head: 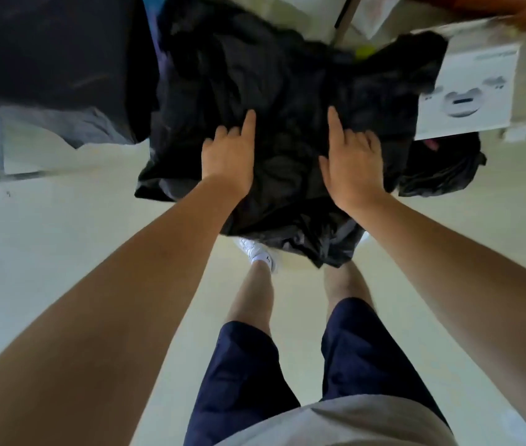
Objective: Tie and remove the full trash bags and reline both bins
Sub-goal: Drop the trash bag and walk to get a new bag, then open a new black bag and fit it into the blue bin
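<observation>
Head view: our left grip (227,159) and right grip (353,165) both clutch the crumpled black plastic trash bag (287,91), fingers curled into the plastic, index fingers straight on top. The bag hangs before our legs above the pale floor (62,220), with a white printed cardboard box (467,91) just to its right.
</observation>
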Motion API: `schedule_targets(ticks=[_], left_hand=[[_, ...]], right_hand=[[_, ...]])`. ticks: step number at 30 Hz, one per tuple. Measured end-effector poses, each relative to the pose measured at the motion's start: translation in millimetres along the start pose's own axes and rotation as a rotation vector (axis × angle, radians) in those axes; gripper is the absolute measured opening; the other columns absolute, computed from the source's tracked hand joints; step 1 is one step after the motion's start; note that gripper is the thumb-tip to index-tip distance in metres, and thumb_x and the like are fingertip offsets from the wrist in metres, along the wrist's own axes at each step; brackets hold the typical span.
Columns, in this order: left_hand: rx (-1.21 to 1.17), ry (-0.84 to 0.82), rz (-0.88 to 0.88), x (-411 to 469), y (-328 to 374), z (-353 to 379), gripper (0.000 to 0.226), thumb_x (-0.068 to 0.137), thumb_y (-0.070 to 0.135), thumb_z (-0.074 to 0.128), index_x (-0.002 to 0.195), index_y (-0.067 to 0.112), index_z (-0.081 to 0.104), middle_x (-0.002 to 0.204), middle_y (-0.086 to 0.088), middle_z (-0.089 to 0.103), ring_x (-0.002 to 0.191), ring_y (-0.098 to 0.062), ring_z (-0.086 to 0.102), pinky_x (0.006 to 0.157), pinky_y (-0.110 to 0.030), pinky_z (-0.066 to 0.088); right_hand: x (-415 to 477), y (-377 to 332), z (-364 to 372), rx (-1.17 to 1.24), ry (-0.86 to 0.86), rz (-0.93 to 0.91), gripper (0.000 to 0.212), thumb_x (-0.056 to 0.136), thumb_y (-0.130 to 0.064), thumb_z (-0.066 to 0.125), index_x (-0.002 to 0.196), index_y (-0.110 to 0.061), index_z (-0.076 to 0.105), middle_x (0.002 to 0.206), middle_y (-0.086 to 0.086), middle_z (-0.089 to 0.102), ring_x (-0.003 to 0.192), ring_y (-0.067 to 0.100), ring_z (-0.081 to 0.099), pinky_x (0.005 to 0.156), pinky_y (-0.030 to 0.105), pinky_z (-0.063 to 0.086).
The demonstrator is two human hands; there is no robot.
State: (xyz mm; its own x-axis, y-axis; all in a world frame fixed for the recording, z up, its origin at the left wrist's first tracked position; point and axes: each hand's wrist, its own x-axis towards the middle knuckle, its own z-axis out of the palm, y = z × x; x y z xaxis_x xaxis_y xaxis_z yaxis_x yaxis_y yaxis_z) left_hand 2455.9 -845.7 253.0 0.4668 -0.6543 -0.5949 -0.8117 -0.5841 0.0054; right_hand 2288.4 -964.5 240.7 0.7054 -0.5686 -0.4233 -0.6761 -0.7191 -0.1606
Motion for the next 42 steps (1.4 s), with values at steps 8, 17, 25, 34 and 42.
schedule_targets(ticks=[8,17,25,34,42], left_hand=[[-0.106,0.12,0.004,-53,-43,-64,0.023,0.091,0.006,0.054,0.112,0.012,0.062,0.105,-0.013,0.058,0.102,-0.034,0.054,0.069,-0.045,0.049],[-0.245,0.727,0.034,-97,-36,-305,0.014,0.094,0.014,0.054,0.107,0.012,0.061,0.102,-0.008,0.057,0.085,-0.028,0.057,0.055,-0.034,0.036],[-0.282,1.215,0.35,-164,-13,-429,0.011,0.086,0.008,0.063,0.096,0.011,0.063,0.09,-0.006,0.06,0.079,-0.024,0.059,0.047,-0.031,0.044],[0.054,0.68,0.874,-188,11,-348,0.02,0.09,0.038,0.061,0.101,0.022,0.066,0.087,0.004,0.06,0.087,-0.019,0.06,0.06,-0.031,0.05],[0.071,0.889,1.198,-294,169,-333,0.056,0.085,0.028,0.066,0.136,0.012,0.049,0.132,-0.014,0.051,0.119,-0.036,0.051,0.088,-0.047,0.05]], right_hand=[[-4,-32,-85,0.113,-0.097,-0.171,0.017,0.092,-0.026,0.065,0.106,-0.018,0.064,0.099,0.006,0.064,0.098,0.029,0.06,0.081,0.041,0.047],[6,-31,-335,0.28,0.345,-0.146,0.011,0.091,-0.024,0.065,0.101,-0.023,0.059,0.104,-0.001,0.059,0.102,0.024,0.057,0.072,0.038,0.048],[-78,-25,-480,0.22,0.779,-0.071,0.037,0.089,-0.024,0.067,0.123,-0.024,0.05,0.093,-0.005,0.057,0.089,0.019,0.057,0.061,0.031,0.042],[-221,-13,-380,0.129,0.407,0.4,0.029,0.095,-0.032,0.058,0.124,-0.026,0.058,0.116,0.001,0.061,0.105,0.024,0.061,0.082,0.036,0.053],[-422,20,-321,0.089,0.556,0.719,0.014,0.089,-0.013,0.056,0.102,-0.016,0.056,0.098,0.002,0.057,0.082,0.027,0.06,0.058,0.032,0.037]])
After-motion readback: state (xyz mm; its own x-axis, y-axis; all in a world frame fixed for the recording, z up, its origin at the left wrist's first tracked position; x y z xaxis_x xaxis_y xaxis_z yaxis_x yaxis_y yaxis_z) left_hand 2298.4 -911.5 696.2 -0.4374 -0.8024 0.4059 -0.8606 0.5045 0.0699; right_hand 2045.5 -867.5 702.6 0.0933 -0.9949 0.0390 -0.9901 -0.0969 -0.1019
